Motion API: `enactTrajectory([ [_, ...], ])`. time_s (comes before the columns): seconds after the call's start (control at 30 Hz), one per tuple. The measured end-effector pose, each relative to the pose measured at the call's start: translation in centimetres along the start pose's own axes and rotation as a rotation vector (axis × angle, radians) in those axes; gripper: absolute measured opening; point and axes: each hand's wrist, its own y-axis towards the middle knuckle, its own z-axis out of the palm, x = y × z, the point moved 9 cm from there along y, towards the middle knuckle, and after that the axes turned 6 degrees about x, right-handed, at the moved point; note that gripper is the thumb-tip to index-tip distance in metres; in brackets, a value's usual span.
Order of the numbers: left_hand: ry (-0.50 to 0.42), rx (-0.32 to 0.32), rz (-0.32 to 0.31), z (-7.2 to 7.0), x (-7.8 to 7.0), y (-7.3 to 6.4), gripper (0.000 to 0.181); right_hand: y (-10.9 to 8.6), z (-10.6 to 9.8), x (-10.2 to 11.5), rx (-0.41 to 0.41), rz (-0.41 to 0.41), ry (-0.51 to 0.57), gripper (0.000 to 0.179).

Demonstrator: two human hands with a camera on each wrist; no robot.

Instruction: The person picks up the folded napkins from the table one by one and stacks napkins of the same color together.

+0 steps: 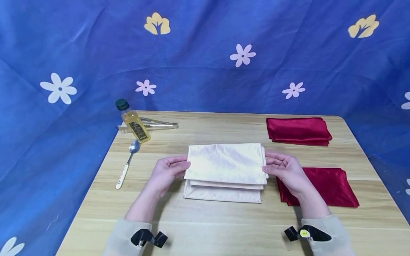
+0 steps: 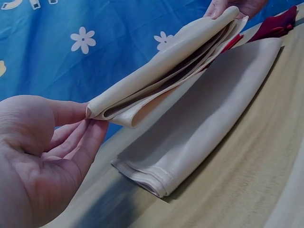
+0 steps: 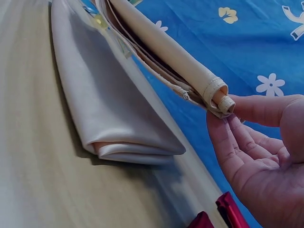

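Between both hands hangs a folded cream satin cloth (image 1: 225, 163), its layers showing along the edge in both wrist views. My left hand (image 1: 169, 173) pinches its left end between thumb and fingers. At the opposite end, the thumb and fingers of my right hand (image 1: 286, 173) pinch the layered corner (image 3: 219, 102). Beneath it, a second folded cream cloth (image 1: 224, 195) lies on the table, partly covered by the raised one in the head view. The wrist views show a gap between the raised cloth and the lower cloth (image 2: 199, 118).
Two folded dark red cloths lie at the right, one at the back (image 1: 298, 131) and one (image 1: 330, 186) partly behind my right wrist. On the left are an oil bottle (image 1: 136, 124), metal tongs (image 1: 160, 124) and a spoon (image 1: 127, 165). A blue flowered curtain (image 1: 198, 85) stands behind the table.
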Motion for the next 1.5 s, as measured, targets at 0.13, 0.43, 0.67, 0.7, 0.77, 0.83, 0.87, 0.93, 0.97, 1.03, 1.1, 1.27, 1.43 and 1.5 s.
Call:
enactTrajectory([
  [0.13,0.006,-0.003,-0.005,0.0,0.2,-0.3,0.040,-0.2,0.1,-0.5,0.004,0.005,-0.001,0.064],
  [0.43,0.016,0.003,-0.023,-0.1,0.3,-0.9,0.040,-0.5,0.4,-1.2,-0.001,0.020,-0.013,0.064],
  [0.67,0.039,0.010,-0.040,-0.4,0.8,-1.4,0.039,-0.5,0.7,-2.2,0.001,0.055,-0.046,0.064],
  [0.7,0.044,0.012,-0.041,-0.4,0.8,-1.4,0.039,-0.6,0.8,-2.3,0.002,0.061,-0.050,0.064],
  [0.77,0.047,0.013,-0.044,-0.4,1.0,-1.5,0.039,-0.6,0.8,-2.6,0.004,0.070,-0.058,0.065],
  [0.83,0.052,0.019,-0.049,-0.4,1.1,-1.5,0.039,-0.7,0.9,-2.9,0.007,0.075,-0.058,0.066],
  [0.87,0.054,0.023,-0.054,-0.4,1.2,-1.5,0.040,-0.8,0.9,-3.0,0.005,0.076,-0.057,0.065],
  [0.93,0.055,0.030,-0.059,-0.4,1.4,-1.5,0.040,-0.8,0.9,-3.2,0.004,0.078,-0.047,0.065],
  [0.97,0.058,0.035,-0.061,-0.4,1.4,-1.5,0.041,-0.8,0.9,-3.3,0.004,0.078,-0.042,0.065],
  [1.03,0.061,0.036,-0.061,-0.3,1.5,-1.5,0.041,-0.8,1.0,-3.5,0.005,0.079,-0.036,0.064],
  [1.1,0.061,0.027,-0.066,-0.3,1.7,-1.5,0.041,-0.8,1.0,-3.7,0.010,0.083,-0.036,0.064],
  [1.27,0.066,0.041,-0.077,0.2,2.5,-1.4,0.042,-1.4,0.5,-3.9,0.006,0.088,-0.068,0.064],
  [1.43,0.072,0.027,-0.079,0.0,3.1,-1.2,0.040,-1.5,0.4,-4.1,0.022,0.077,-0.067,0.063],
  [1.5,0.082,0.016,-0.086,-0.3,3.3,-1.2,0.039,-1.3,0.5,-4.2,0.030,0.075,-0.061,0.063],
])
